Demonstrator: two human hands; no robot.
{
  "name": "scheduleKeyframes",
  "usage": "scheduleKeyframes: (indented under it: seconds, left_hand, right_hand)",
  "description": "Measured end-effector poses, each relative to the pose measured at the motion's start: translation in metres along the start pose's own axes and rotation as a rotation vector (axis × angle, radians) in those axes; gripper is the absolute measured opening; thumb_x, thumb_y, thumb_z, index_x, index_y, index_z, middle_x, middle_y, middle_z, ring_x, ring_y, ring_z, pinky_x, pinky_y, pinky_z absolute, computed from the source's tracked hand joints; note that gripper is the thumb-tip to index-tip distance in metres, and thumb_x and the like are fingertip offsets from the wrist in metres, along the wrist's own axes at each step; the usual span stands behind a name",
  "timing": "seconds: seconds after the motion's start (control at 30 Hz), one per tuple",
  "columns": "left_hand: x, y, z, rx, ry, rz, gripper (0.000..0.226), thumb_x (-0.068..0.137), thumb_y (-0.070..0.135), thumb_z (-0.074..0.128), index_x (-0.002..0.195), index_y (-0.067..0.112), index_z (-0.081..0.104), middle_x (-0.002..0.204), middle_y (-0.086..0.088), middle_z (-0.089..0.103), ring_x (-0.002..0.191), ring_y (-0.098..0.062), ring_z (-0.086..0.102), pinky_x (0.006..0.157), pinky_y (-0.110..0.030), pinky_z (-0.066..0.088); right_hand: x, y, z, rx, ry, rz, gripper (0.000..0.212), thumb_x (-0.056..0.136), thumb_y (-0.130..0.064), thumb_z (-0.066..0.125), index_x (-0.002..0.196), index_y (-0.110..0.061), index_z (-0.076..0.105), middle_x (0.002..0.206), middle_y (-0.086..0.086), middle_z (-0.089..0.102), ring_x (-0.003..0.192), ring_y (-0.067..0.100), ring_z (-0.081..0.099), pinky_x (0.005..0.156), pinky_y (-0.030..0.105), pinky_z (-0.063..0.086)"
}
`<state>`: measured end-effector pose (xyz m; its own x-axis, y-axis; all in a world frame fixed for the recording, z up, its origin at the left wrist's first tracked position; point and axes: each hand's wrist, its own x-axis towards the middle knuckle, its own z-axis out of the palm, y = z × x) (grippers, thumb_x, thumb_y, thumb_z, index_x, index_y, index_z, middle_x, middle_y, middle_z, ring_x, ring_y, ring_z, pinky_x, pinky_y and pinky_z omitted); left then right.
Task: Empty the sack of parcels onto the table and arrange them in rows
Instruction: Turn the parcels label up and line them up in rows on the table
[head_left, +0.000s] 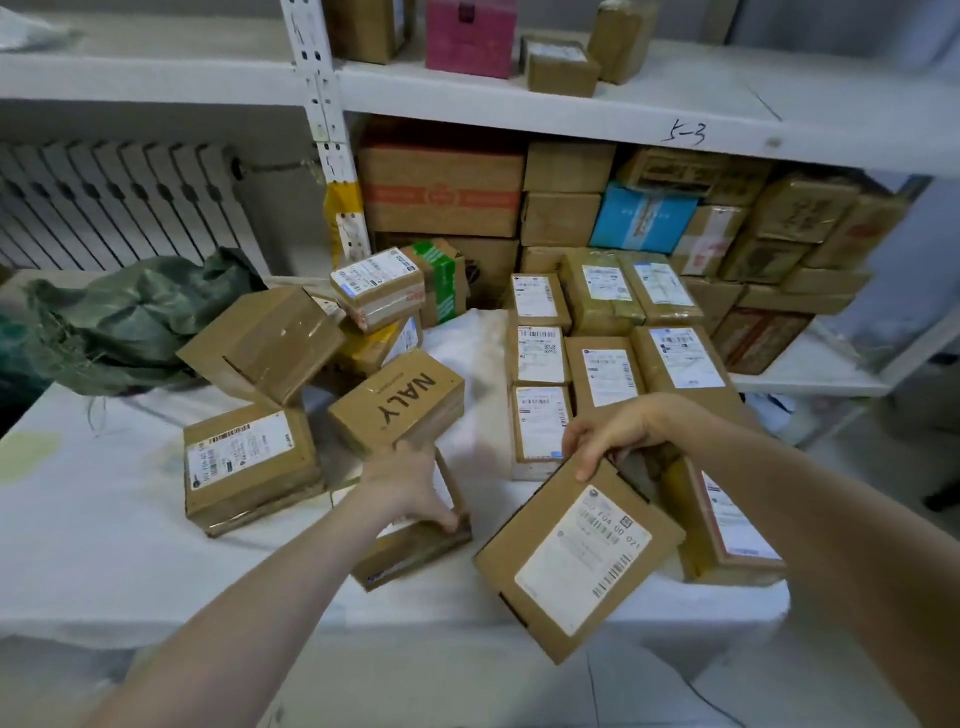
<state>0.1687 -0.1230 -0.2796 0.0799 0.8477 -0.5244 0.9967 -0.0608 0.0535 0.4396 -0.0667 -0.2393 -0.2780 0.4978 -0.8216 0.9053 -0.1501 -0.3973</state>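
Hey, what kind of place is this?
Probably a courier sorting room or parcel pickup point: labelled cardboard parcels in rows on the table, metal shelving stacked with more boxes, a handwritten 5-3 shelf mark.

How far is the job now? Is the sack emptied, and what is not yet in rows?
Done: the sack lies slack at the back left, and rows of parcels stand on the right. In hand: the right hand holds a labelled box, the left hand grips a flat box. Left: the loose pile around the NALY box is unsorted.

right hand (618, 431) gripping parcel (576, 558), left hand (405, 483) gripping box (415, 545)
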Motion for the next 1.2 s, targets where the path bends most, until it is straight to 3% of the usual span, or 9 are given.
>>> scheduleKeyframes:
  seconds: [0.13,0.23,0.3,0.37,0.47,0.67,0.8,1.07,1.2]
  left_hand:
    - [0.008,0.015,0.033,0.05,0.136,0.01,0.118,0.066,0.061,0.074,0.151,0.017,0.006,0.143,-0.011,0.031,0.134,-0.031,0.03,0.107,-0.043,0.036]
    - [0.009,0.033,0.036,-0.058,0.189,0.034,0.113,0.072,0.041,0.077,0.152,0.017,0.002,0.15,-0.013,0.018,0.143,-0.035,0.016,0.114,-0.045,0.029]
    - [0.006,0.055,0.029,-0.341,0.21,0.134,0.102,0.076,0.019,0.074,0.153,0.02,0.007,0.152,-0.007,0.018,0.144,-0.034,0.018,0.106,-0.029,0.037]
    - [0.0,0.074,0.019,-0.783,-0.069,0.254,0.09,0.082,0.001,0.063,0.154,0.022,0.011,0.148,0.0,0.027,0.142,-0.029,0.027,0.089,-0.017,0.042]
    - [-0.001,0.095,0.03,-0.952,-0.571,0.367,0.107,0.077,0.006,0.073,0.154,0.028,0.001,0.156,-0.005,0.024,0.143,-0.022,0.025,0.113,-0.031,0.03]
    - [0.005,0.124,0.076,-1.296,-0.618,0.174,0.089,0.063,0.014,0.079,0.139,0.036,0.037,0.127,-0.002,0.06,0.118,-0.022,0.056,0.104,-0.049,0.044]
    - [0.015,0.14,0.093,-1.508,-0.679,0.121,0.077,0.066,0.013,0.075,0.137,0.028,0.049,0.125,-0.006,0.066,0.119,-0.029,0.059,0.105,-0.053,0.042]
    - [0.03,0.175,0.097,-1.74,-0.586,0.032,0.065,0.064,0.013,0.069,0.129,0.015,0.058,0.119,-0.012,0.069,0.102,-0.027,0.067,0.077,-0.037,0.055]
    - [0.028,0.174,0.105,-1.794,-0.541,-0.039,0.065,0.062,0.014,0.068,0.127,0.016,0.058,0.114,-0.013,0.07,0.1,-0.029,0.067,0.076,-0.039,0.054]
  right_hand:
    - [-0.004,0.01,0.0,-0.123,-0.007,0.036,0.07,0.055,-0.039,0.085,0.113,-0.018,0.052,0.116,0.005,0.058,0.106,0.021,0.059,0.082,0.031,0.052]
    - [-0.011,0.016,0.001,-0.19,-0.017,0.042,0.07,0.062,-0.035,0.083,0.121,-0.018,0.05,0.123,0.004,0.055,0.112,0.022,0.056,0.092,0.035,0.051]
    - [-0.011,0.021,-0.002,-0.214,-0.027,0.035,0.069,0.062,-0.034,0.083,0.121,-0.022,0.048,0.124,0.002,0.052,0.112,0.021,0.055,0.092,0.034,0.05]
    - [-0.012,0.019,-0.004,-0.232,-0.035,0.016,0.067,0.065,-0.032,0.082,0.121,-0.023,0.046,0.124,0.0,0.048,0.113,0.02,0.052,0.092,0.034,0.049]
    - [-0.013,0.016,-0.009,-0.232,-0.046,-0.028,0.064,0.071,-0.025,0.081,0.124,-0.023,0.045,0.126,0.0,0.044,0.116,0.021,0.048,0.095,0.036,0.047]
    - [-0.001,0.036,-0.009,0.046,0.144,-0.247,0.078,0.074,-0.017,0.081,0.139,-0.022,0.038,0.141,-0.001,0.043,0.13,0.017,0.042,0.105,0.032,0.04]
    - [-0.009,0.065,-0.015,0.3,0.386,-0.435,0.047,0.083,-0.008,0.072,0.124,-0.02,0.053,0.125,-0.001,0.055,0.118,0.015,0.054,0.087,0.018,0.046]
    - [-0.02,0.116,-0.017,0.495,0.536,-0.537,0.024,0.086,-0.001,0.067,0.103,-0.019,0.063,0.111,0.007,0.067,0.1,0.019,0.067,0.087,0.026,0.055]
    - [-0.016,0.131,-0.015,0.492,0.627,-0.501,0.022,0.087,0.0,0.064,0.097,-0.019,0.065,0.103,0.002,0.068,0.098,0.018,0.067,0.091,0.031,0.054]
